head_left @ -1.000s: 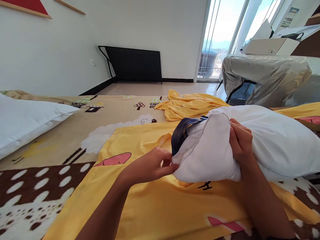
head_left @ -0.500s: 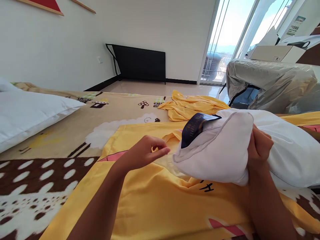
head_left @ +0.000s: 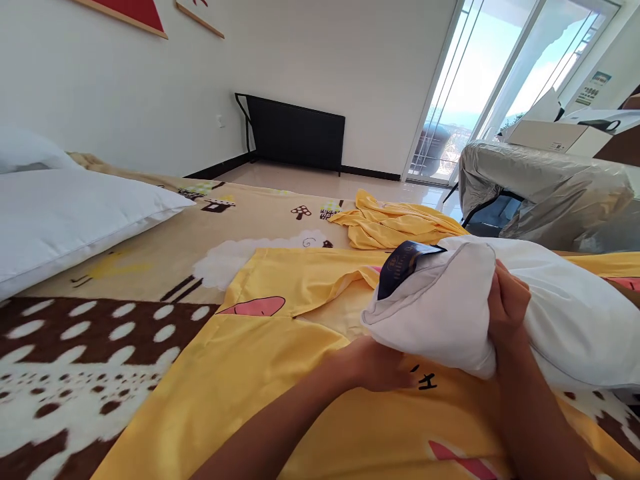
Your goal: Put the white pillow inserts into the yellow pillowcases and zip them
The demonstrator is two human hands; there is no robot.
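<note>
A white pillow with a dark blue label lies bunched over a yellow pillowcase printed with pink shapes and dark lettering. My right hand has its fingers wrapped around a gathered fold of the pillow, behind its near corner. Below that corner is my left hand, close over the yellow cloth. Motion smears its fingers, so whether they grip the cloth is unclear. The pillowcase's opening gapes to the left of the pillow, showing a paler inside.
Another white pillow rests at the left on the patterned blanket. Crumpled yellow cloth lies behind the pillowcase. Beyond the bed stand a black panel, a plastic-wrapped piece of furniture with boxes on top, and a glass door.
My left hand has moved right and down, from the pillowcase opening to beneath the pillow's corner. My right hand still grips the pillow. The view has shifted slightly left.
</note>
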